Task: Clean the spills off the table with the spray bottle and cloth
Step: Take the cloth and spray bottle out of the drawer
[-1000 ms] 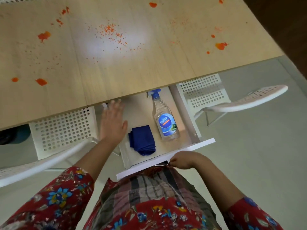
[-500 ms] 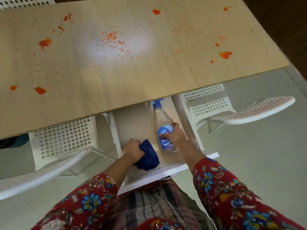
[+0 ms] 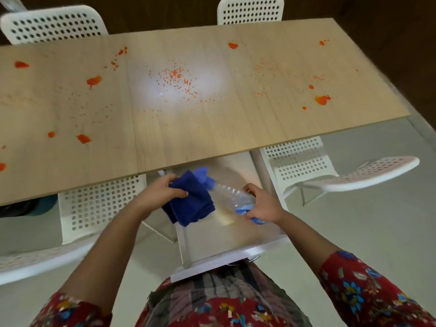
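Observation:
Orange spills [image 3: 94,80] dot the light wooden table [image 3: 200,128], with fine specks [image 3: 179,79] at its middle and a blot [image 3: 322,99] at the right. Below the table's near edge, my left hand [image 3: 160,192] grips a folded dark blue cloth [image 3: 192,204]. My right hand [image 3: 264,205] holds a clear spray bottle [image 3: 232,197] around its blue-labelled body, lying tilted with its blue nozzle pointing left behind the cloth. Both are lifted above the open white drawer [image 3: 226,258].
White perforated chairs stand on the near left [image 3: 99,204], near right [image 3: 304,161] and far side [image 3: 54,24] of the table. The pulled-out drawer juts toward my body. Grey floor lies to the right.
Both hands have lifted the cloth and the bottle up out of the drawer. The bottle has tipped over to the left. The view has swung up over more of the table.

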